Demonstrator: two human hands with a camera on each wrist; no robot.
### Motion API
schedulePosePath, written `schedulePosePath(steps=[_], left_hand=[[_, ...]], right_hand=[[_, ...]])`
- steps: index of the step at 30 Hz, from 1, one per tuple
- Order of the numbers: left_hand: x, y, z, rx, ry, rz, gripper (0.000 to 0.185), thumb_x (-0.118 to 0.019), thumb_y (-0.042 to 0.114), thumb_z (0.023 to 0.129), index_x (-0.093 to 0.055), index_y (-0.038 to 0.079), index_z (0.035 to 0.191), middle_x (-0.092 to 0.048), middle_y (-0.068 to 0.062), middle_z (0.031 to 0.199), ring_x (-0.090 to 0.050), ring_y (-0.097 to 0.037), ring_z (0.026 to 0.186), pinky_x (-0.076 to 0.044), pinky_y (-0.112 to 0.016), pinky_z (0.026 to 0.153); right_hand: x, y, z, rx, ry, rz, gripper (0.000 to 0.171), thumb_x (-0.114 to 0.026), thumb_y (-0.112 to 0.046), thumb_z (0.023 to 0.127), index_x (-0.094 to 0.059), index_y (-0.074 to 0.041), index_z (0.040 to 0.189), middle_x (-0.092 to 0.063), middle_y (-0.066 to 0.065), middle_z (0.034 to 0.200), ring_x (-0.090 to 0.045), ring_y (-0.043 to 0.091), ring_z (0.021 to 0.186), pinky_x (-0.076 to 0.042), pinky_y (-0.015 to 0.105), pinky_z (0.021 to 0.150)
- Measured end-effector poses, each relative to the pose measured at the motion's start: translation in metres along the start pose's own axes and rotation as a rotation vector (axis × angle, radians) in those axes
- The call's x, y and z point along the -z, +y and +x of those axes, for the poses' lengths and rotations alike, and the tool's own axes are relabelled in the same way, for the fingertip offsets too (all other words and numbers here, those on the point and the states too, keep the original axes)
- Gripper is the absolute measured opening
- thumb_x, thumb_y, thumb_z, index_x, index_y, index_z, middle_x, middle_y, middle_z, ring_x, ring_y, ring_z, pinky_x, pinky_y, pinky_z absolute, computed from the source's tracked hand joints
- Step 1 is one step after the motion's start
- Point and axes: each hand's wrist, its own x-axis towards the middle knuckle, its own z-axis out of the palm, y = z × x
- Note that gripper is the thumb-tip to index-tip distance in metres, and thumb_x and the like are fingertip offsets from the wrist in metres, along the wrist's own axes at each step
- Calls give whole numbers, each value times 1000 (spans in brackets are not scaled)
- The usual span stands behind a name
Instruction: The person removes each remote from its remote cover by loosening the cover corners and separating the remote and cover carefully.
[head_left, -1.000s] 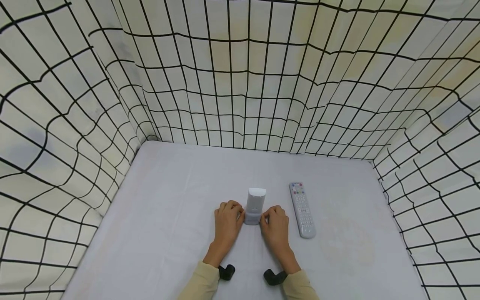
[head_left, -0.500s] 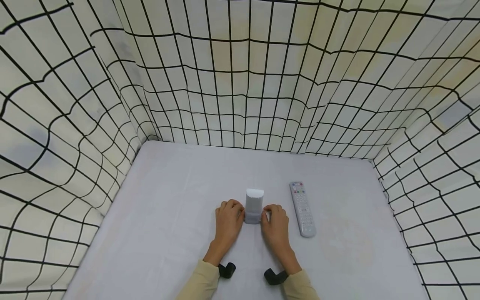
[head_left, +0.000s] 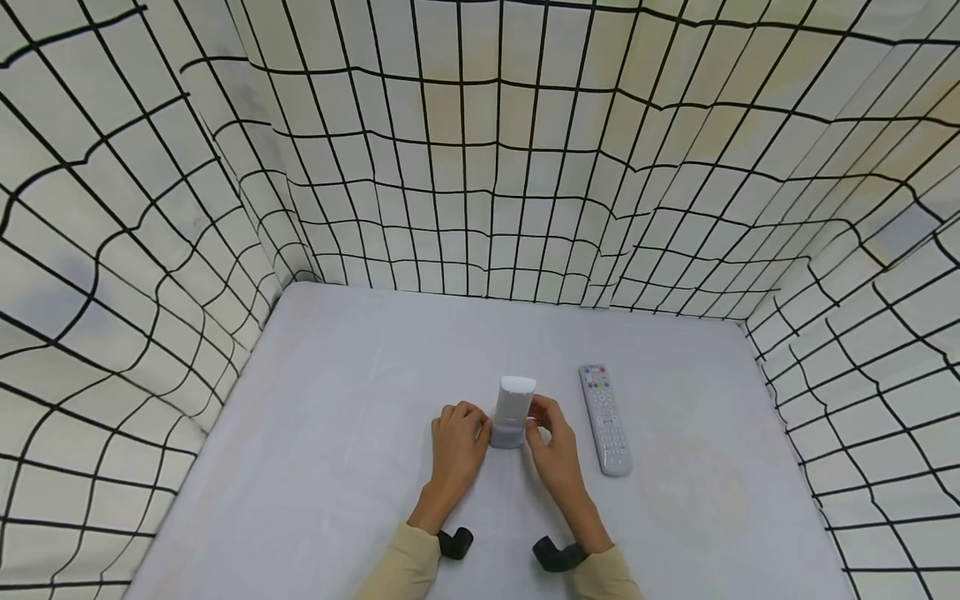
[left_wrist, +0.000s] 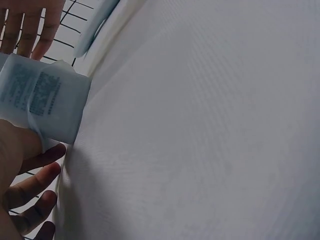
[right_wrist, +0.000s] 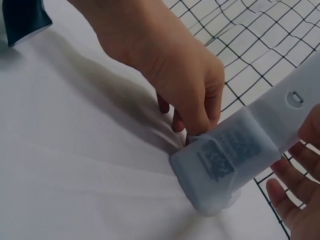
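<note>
A white remote control [head_left: 515, 400] stands on end between my hands, its top leaning slightly right in the head view. Around its lower end sits a translucent sleeve [right_wrist: 212, 167], through which a printed label shows. My left hand [head_left: 457, 450] pinches the sleeve's edge low on the left side. On the other side, my right hand [head_left: 557, 454] is close beside the remote above the sleeve, fingers loosely spread in the right wrist view. Whether its thumb touches the remote, I cannot tell. The remote's upper end falls outside both wrist views.
A second, longer remote control [head_left: 605, 421] with many buttons lies face up to the right of my right hand. White cloth covers the table [head_left: 360, 400]. Pale walls with black netting [head_left: 480, 167] enclose the back and both sides.
My right hand has shifted a little up along the remote, its fingers spreading more. The remote's top has tipped slightly right since half a second ago. My left hand stays almost still.
</note>
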Motion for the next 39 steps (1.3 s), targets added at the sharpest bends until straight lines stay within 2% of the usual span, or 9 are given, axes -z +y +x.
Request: schedulePosePath(steps=[5,11,16,19,22,25,30,35,39], left_hand=[[0,-1,-1,5,-6,-3,11,-79,17,93,-77,12,83,-73,-2,97,-61,-26,95,-45,-44,83],[1,-1,-2,28,-42,-18,11,-77,19,95,-78,13,86,-73,-2,98,-60,-25,96,-45,-43,85],[6,-1,-3,65,-77,-69,11,-75,20,96,-79,11,91,-76,-4,98,-63,-25,94,-46,-44,85],[13,-2,-5,88,-99,-159,12,-72,19,98,-79,10,94,-76,-5,93,-66,-24,90,-49,-45,82],[21,-3,-7,131,-168,-269,16,-66,20,101,-79,11,100,-77,-5,93,-67,-23,89,-51,-45,82],[28,-5,-9,213,-291,-373,23,-60,30,106,-77,15,110,-77,-2,103,-69,-21,100,-54,-44,89],[36,-8,-14,286,-447,-553,38,-60,41,106,-70,10,126,-76,-7,118,-71,-25,112,-56,-44,96],[38,-6,-18,305,-468,-720,36,-67,30,103,-70,-1,121,-78,-16,111,-74,-28,101,-60,-34,85],[36,-3,-19,326,-448,-763,27,-68,23,102,-72,-2,111,-78,-17,105,-73,-25,93,-58,-27,79]], right_hand=[[2,-4,0,20,-32,103,37,-61,-7,104,-57,-17,140,-68,4,136,-64,23,126,-49,52,110],[0,-8,0,24,-47,127,38,-68,-12,102,-56,-15,138,-68,7,133,-62,18,120,-48,56,109],[1,-11,1,60,-24,129,37,-69,-14,101,-58,-13,136,-68,7,130,-63,13,117,-52,44,106],[3,-11,2,67,7,153,37,-70,-15,101,-57,-9,135,-67,9,132,-64,8,119,-53,28,103],[5,-10,3,27,47,216,40,-70,-14,101,-55,-3,136,-64,15,135,-63,6,122,-51,17,101],[9,-8,5,-43,75,316,43,-67,-13,103,-50,2,139,-61,19,139,-62,6,124,-51,15,101],[15,-5,8,-161,119,484,46,-67,-17,104,-48,-1,142,-60,11,137,-63,7,123,-53,17,98],[18,-3,11,-177,168,621,38,-66,-15,103,-52,-1,136,-63,7,123,-65,10,109,-57,22,91],[18,-3,13,-206,180,693,35,-65,-14,104,-51,-1,133,-64,4,118,-65,10,105,-58,23,90]])
